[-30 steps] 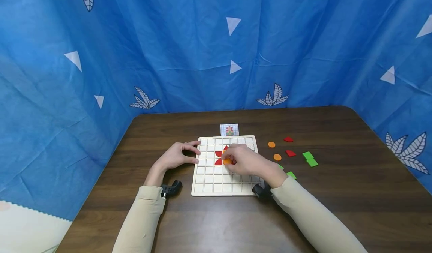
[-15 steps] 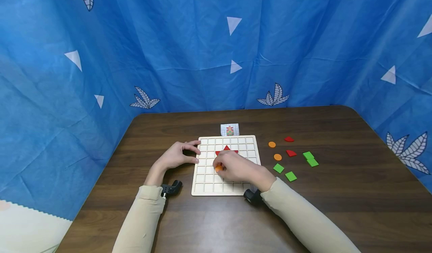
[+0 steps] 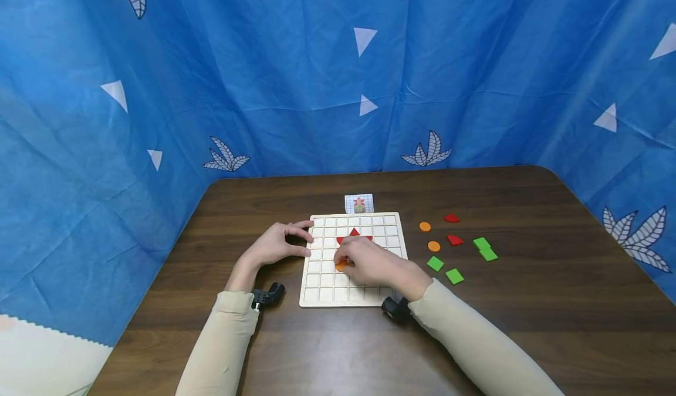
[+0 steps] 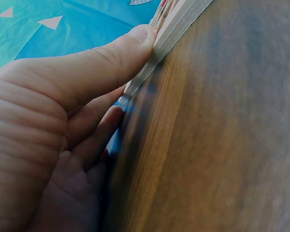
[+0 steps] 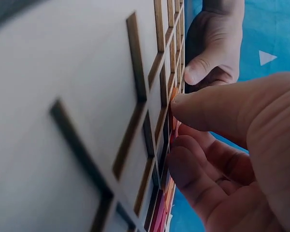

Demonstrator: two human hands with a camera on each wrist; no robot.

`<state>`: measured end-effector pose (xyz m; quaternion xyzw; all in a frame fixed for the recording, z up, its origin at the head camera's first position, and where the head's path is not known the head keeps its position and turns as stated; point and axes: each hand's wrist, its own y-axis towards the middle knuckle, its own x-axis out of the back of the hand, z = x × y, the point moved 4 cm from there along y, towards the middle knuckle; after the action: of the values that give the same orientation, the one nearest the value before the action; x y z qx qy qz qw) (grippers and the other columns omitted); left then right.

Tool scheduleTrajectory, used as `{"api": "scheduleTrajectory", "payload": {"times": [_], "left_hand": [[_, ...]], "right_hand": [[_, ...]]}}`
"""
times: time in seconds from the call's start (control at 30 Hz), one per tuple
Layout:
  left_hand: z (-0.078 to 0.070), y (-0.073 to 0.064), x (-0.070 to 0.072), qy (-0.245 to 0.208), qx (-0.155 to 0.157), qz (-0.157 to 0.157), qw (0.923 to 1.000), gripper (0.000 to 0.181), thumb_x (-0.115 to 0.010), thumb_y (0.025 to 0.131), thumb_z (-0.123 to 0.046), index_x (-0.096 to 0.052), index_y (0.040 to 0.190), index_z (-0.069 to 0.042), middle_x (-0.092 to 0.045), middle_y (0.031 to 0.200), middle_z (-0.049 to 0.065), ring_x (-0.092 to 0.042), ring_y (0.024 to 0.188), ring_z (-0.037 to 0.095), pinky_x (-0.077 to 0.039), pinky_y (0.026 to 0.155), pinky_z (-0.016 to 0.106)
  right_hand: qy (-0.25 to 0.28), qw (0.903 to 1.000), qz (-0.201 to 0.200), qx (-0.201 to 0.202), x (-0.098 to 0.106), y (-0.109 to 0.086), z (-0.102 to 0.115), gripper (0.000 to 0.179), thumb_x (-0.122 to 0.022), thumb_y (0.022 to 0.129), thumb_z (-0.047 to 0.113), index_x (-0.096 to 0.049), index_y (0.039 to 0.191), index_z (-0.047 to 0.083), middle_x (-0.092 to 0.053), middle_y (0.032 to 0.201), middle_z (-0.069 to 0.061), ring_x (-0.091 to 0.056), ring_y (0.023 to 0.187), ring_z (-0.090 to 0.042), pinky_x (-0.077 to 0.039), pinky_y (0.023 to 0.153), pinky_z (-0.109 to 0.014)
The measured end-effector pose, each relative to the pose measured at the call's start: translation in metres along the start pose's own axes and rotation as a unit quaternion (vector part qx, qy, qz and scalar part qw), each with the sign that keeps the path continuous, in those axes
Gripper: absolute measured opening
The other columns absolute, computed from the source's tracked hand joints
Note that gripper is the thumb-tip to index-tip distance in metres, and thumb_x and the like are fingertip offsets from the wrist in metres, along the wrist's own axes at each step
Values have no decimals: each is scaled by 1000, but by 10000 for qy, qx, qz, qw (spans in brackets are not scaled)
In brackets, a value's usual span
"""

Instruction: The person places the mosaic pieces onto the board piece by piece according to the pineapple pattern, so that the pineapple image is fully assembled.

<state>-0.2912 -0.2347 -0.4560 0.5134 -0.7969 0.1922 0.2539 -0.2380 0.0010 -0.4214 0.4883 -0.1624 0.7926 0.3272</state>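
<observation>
A pale gridded board (image 3: pixel 328 296) lies on the table. My left hand (image 3: pixel 274 243) rests at its left edge, with thumb and fingertips touching the rim; in the left wrist view the thumb (image 4: pixel 130 46) presses against the board's side. My right hand (image 3: pixel 369 261) is over the middle of the board and pinches an orange disc (image 3: pixel 340 266) between thumb and fingers, low at a cell left of centre. The right wrist view shows the thumb on the disc's edge (image 5: pixel 173 104). Just beyond this hand, red pieces (image 3: pixel 354 232) sit in the grid. The hand covers the cells beneath it.
Right of the board lie two orange discs (image 3: pixel 425 227), two red rounded wedge pieces (image 3: pixel 455 240) and several green squares (image 3: pixel 454 276), two of them touching. A small printed pattern card (image 3: pixel 359 203) stands at the board's far edge. A blue curtain (image 3: pixel 317 79) hangs behind the table.
My right hand has moved left and toward me across the board with the orange disc, then stayed nearly still over the last half second. My left hand has not moved.
</observation>
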Motion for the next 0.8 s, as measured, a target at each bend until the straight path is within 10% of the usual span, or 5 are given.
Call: {"api": "scheduleTrajectory", "payload": {"times": [0.8], "left_hand": [[0,0,-2,-188,64,-49,9998,26,-88,82,-20,-81,107,-16,-55,154,3,-33,155,32,-23,126,59]], "right_hand": [[76,9933,-412,-1079,31,-51,-44,20,-78,90,12,-78,110,15,-70,105,3,-57,86,-13,-53,74,-26]]}}
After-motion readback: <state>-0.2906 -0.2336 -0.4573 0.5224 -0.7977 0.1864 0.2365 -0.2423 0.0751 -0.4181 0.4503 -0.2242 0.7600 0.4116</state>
